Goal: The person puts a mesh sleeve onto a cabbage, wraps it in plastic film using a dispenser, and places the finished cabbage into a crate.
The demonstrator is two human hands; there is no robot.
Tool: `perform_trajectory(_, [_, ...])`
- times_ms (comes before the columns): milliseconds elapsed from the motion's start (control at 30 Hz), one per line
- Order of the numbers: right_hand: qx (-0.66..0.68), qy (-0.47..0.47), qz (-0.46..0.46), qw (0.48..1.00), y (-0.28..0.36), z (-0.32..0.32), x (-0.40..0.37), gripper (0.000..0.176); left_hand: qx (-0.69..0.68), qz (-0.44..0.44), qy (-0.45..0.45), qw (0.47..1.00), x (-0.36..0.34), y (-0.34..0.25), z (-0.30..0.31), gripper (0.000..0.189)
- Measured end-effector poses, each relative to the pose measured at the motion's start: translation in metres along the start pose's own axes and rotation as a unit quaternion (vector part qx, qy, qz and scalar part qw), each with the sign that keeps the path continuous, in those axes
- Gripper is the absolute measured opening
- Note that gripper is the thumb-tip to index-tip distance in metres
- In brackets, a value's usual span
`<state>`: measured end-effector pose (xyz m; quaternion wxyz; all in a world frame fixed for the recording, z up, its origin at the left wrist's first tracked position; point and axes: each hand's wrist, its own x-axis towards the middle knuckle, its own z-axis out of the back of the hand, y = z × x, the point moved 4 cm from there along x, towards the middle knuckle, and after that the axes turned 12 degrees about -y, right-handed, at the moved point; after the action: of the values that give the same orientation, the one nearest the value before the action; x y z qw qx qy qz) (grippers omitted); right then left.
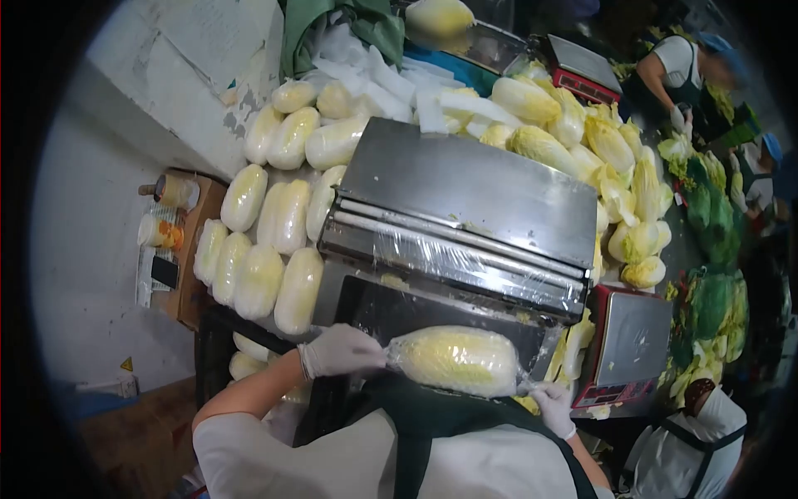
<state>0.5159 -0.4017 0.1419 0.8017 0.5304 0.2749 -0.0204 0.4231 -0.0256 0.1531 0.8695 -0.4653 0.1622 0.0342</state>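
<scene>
A napa cabbage in clear plastic film lies crosswise in front of my body, at the near edge of the wrapping machine. My left hand, in a white glove, pinches the gathered film at the cabbage's left end. At the other end, my right hand, also gloved, closes on the twisted film. Both hands are beside the cabbage, not around it. Stretched film hangs over the machine's front rollers. Below it sits a dark flat plate, partly hidden by the cabbage.
Wrapped cabbages stand in rows at left. Unwrapped cabbages are heaped behind and right of the machine. A red scale stands at right, another scale farther back. Several people work on the right, one co-worker close by. A wooden shelf hugs the wall.
</scene>
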Motion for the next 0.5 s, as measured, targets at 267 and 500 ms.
perform_trajectory(267, [0.326, -0.093, -0.269, 0.902, -0.090, 0.009, -0.017, 0.024, -0.367, 0.319, -0.032, 0.873, -0.056, 0.085, -0.061, 0.038])
perform_trajectory(500, [-0.060, 0.051, -0.107, 0.991, -0.167, -0.092, -0.004, 0.026, -0.381, 0.266, 0.012, 0.886, 0.009, 0.108, -0.223, 0.030])
